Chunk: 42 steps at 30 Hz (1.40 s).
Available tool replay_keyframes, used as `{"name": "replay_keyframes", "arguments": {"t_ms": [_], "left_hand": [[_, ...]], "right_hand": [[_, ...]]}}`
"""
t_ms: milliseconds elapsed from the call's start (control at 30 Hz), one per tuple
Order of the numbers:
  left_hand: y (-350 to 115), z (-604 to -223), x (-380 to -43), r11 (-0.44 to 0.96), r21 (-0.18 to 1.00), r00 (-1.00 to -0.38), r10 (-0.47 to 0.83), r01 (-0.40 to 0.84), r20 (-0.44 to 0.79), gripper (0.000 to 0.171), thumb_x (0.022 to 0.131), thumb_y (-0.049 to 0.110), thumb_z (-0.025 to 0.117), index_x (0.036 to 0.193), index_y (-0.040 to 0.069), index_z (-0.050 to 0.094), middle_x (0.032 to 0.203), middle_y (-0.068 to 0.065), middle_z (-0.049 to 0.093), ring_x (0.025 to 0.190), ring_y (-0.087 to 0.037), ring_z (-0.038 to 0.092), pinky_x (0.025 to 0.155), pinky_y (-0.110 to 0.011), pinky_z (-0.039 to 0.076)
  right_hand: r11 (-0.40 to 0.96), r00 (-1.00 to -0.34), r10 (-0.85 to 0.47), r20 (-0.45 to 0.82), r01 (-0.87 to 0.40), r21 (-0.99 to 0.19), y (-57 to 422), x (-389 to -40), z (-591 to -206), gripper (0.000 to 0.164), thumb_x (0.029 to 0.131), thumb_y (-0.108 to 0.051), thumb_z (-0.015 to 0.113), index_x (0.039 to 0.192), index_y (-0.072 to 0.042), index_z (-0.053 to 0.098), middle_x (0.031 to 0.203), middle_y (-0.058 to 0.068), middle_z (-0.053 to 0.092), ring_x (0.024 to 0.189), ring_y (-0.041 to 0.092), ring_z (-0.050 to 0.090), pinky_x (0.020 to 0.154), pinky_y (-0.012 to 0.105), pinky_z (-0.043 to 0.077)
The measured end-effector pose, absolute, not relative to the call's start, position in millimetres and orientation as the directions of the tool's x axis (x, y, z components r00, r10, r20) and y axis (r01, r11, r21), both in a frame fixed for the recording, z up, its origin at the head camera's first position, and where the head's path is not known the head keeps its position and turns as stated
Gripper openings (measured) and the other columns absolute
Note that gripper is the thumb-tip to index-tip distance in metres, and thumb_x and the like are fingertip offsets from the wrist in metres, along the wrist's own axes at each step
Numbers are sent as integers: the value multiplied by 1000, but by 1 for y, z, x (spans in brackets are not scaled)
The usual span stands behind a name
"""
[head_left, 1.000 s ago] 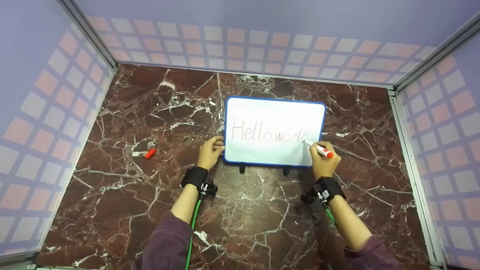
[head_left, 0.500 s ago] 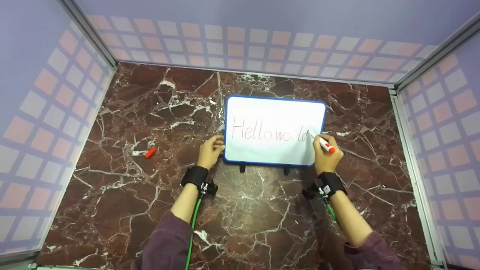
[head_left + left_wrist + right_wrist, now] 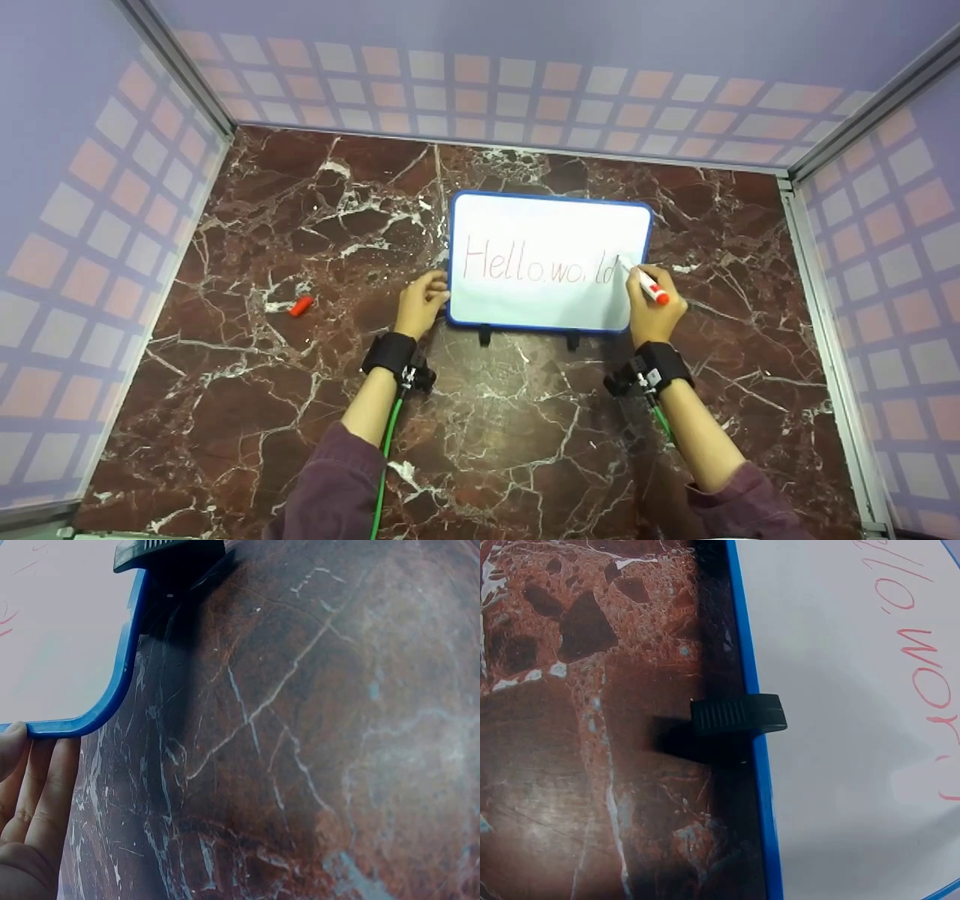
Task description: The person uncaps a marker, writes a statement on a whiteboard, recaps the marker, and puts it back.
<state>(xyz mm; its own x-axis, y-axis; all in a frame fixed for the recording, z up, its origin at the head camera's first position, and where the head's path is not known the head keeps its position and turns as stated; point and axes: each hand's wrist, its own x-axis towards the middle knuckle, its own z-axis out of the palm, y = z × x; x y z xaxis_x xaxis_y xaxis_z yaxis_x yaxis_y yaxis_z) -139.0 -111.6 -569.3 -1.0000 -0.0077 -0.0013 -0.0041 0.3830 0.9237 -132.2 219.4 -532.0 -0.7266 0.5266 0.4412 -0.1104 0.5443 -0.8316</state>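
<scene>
A whiteboard (image 3: 540, 309) with a blue frame stands on two black feet (image 3: 484, 335), raised off the tabletop. Red handwriting (image 3: 496, 261) on it reads "Hello.world", partly faint in the head view. My right hand (image 3: 654, 319) holds a white marker (image 3: 649, 287) with a red end, its tip at the letter d near the right edge. At the left edge my left hand (image 3: 418, 306) pinches the frame. The left wrist view shows the thumb (image 3: 12, 746) over the blue rim and the other fingers going behind it. The right wrist view catches neither right hand nor marker.
A red marker cap (image 3: 301, 306) lies on the dark red marbled tabletop (image 3: 247, 405), left of the left hand. Pale walls (image 3: 525, 30) with pink and white squares enclose the back and sides. A green cable (image 3: 382, 465) runs along the left forearm.
My right hand has moved slightly up and right with the marker, and the last letter has gained its tall stroke, becoming a d. My left hand and the board have stayed put.
</scene>
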Motion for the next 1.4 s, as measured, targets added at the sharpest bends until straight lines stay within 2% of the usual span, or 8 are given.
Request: {"name": "replay_keyframes", "arguments": {"t_ms": [233, 1067, 1400], "left_hand": [[-111, -569, -139, 374, 927, -999, -18, -32, -27, 30, 83, -4, 60, 113, -5, 59, 98, -26, 66, 87, -35, 67, 70, -32, 59], [-112, -570, -138, 402, 915, -1000, -6, -20, -20, 31, 84, -2, 60, 115, -4, 59, 99, -26, 65, 88, -36, 66, 73, -35, 59], [-112, -570, -138, 400, 917, -1000, -1, -6, -6, 30, 84, -2, 60, 114, -5, 59, 98, -26, 65, 88, -36, 67, 72, -35, 59]], "right_hand": [[549, -735, 520, 435, -102, -829, 220, -127, -536, 14, 78, -15, 66, 83, -2, 70, 74, 15, 71, 60, -10, 50, 57, 6, 40], [583, -755, 509, 414, -52, -811, 222, -111, -549, 13, 76, -13, 64, 77, -1, 68, 68, 15, 69, 56, -10, 48, 54, 4, 39], [543, -703, 552, 448, -104, -833, 225, -117, -540, 11, 76, -9, 64, 77, 1, 69, 71, 17, 69, 59, -9, 50, 55, 5, 41]]}}
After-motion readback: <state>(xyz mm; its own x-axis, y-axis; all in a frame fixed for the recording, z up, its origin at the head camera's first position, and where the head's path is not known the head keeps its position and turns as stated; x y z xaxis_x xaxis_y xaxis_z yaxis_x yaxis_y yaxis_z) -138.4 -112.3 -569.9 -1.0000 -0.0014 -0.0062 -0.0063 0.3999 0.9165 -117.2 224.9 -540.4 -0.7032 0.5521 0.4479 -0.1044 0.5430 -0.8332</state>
